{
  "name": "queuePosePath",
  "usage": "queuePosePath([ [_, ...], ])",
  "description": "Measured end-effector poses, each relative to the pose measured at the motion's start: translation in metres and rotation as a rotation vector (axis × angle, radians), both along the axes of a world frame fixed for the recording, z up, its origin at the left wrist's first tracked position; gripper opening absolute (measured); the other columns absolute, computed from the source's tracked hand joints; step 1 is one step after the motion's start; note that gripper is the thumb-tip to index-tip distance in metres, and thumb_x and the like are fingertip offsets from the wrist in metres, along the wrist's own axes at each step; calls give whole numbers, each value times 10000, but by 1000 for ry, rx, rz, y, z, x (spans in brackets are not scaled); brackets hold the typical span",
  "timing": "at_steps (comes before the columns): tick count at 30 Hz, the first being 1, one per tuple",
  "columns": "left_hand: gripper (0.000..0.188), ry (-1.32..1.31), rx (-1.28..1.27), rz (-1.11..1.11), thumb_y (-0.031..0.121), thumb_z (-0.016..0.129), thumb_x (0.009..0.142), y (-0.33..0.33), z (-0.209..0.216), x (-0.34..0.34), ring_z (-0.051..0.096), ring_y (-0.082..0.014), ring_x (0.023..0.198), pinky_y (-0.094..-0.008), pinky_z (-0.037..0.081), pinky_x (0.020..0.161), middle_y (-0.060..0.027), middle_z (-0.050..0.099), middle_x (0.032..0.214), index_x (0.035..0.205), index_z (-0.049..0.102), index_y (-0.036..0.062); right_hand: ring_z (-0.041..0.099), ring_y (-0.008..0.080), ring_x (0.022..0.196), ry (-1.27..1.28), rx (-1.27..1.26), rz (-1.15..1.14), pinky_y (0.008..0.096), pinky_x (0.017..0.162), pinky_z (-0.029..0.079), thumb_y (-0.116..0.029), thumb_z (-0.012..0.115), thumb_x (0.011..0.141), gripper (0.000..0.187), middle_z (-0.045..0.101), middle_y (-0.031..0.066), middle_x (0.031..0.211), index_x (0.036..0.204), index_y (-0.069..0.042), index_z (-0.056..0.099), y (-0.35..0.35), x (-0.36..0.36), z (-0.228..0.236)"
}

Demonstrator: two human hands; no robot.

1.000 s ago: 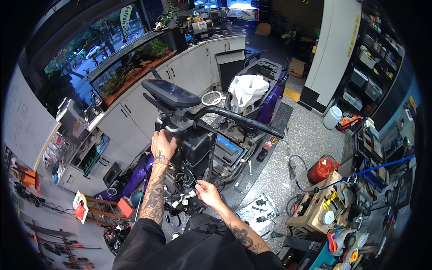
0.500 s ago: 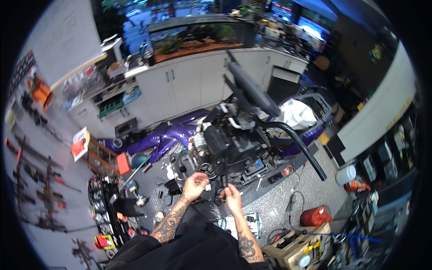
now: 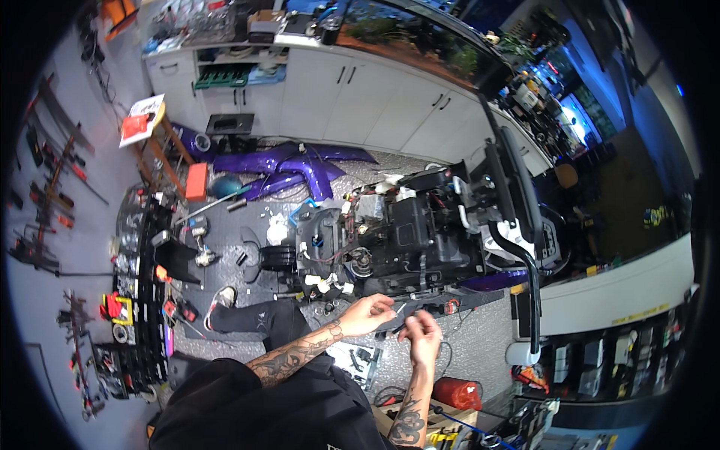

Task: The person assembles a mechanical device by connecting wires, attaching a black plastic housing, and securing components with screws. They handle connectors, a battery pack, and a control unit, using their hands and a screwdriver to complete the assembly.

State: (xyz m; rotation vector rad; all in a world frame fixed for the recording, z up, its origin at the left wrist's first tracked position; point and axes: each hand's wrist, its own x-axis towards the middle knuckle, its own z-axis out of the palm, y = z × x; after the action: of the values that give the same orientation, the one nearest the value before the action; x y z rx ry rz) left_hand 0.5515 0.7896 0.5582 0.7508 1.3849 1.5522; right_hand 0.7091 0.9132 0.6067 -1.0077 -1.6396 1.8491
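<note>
Yellow lettering (image 3: 640, 315) runs along the white pillar (image 3: 600, 292), too blurred to read.

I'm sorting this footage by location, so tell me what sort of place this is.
Probably a scooter repair workshop: there's a partly stripped scooter, loose purple body panels and hanging tools.

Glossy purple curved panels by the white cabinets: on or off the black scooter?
Off: the glossy purple curved panels lie on the floor, apart from the black scooter.
</note>
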Motion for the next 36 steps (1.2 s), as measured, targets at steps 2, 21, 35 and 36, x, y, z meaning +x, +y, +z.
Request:
queuePosePath([
  [2, 493, -15, -30, 21, 304, 743, 976, -3, -2, 1, 720, -193, 1013, -348, 578, 890, -128, 749, 1136, 1335, 621, -12, 664, 171, 636, 155, 31, -118, 329, 583, 595, -23, 632, 1005, 81, 668, 68, 833, 1077, 10, 651, 11, -5, 9],
  [21, 489, -594, 327, 448, -18, 585, 903, 109, -62, -108, 659, -166, 1090, -296, 524, 973, -124, 693, 1268, 1392, 598, -22, 733, 330, 1016, 320, 158, -379, 506, 1024, 613, -24, 554, 1054, 55, 702, 195, 1072, 1055, 20, 587, 54, -95, 13],
  [35, 310, -384, 254, 711, 116, 735, 932, 112, -42, -115, 705, -154, 931, -302, 572, 839, -84, 743, 1066, 1217, 682, 3, 708, 227, 877, 295, 111, -390, 403, 893, 621, -9, 589, 1001, 96, 695, 110, 988, 1087, -49, 595, 32, -90, 0],
  [36, 326, -380, 269, 825, 146, 754, 925, 102, -39, -95, 706, -161, 897, -307, 575, 805, -87, 736, 1040, 1210, 663, 17, 683, 181, 789, 298, 141, -432, 349, 809, 620, -13, 577, 992, 105, 686, 88, 960, 1077, -69, 599, 25, -79, 9],
])
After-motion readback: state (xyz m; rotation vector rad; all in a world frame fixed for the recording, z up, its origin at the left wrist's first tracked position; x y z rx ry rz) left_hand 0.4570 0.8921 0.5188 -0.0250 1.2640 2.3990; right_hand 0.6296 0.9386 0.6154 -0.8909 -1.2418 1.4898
